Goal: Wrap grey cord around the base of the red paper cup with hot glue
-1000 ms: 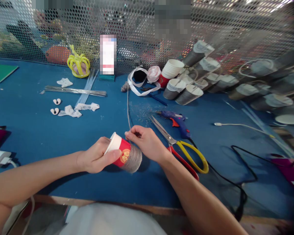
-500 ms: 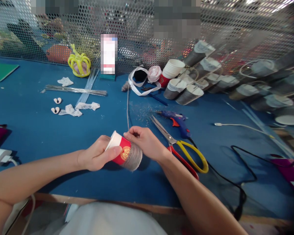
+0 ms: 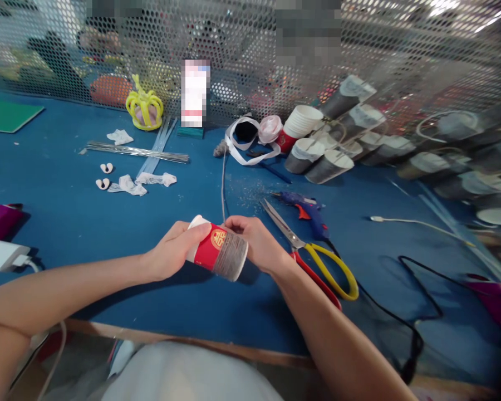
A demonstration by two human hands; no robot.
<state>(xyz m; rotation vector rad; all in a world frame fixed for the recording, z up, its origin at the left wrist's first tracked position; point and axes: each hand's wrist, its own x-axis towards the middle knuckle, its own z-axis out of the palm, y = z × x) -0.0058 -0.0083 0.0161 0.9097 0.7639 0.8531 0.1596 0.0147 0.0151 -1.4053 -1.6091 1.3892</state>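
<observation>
My left hand (image 3: 173, 250) is closed around the white rim end of a red paper cup (image 3: 206, 250) with a gold emblem, thumb on its upper side. The cup lies tilted, its base end pointing right. Rows of grey cord (image 3: 230, 256) are wound round that base half. From the cup a loose stretch of the cord runs back to a small grey ball of cord (image 3: 220, 148). My right hand (image 3: 253, 239) is closed at the far side of the cup, where the loose cord meets it; the fingertips are partly hidden.
Scissors (image 3: 292, 234) and a blue glue gun (image 3: 307, 209) lie right of my right hand. Grey-wrapped cups (image 3: 329, 166) and stacked white cups (image 3: 303, 120) stand at the back right. Metal wires (image 3: 137, 152) and lace scraps (image 3: 127, 185) lie left. A perforated screen (image 3: 234, 50) stands behind.
The cup has turned in my left hand, its emblem now higher up. My right fingers have gone further behind the cup with the cord. The whole view has shifted slightly.
</observation>
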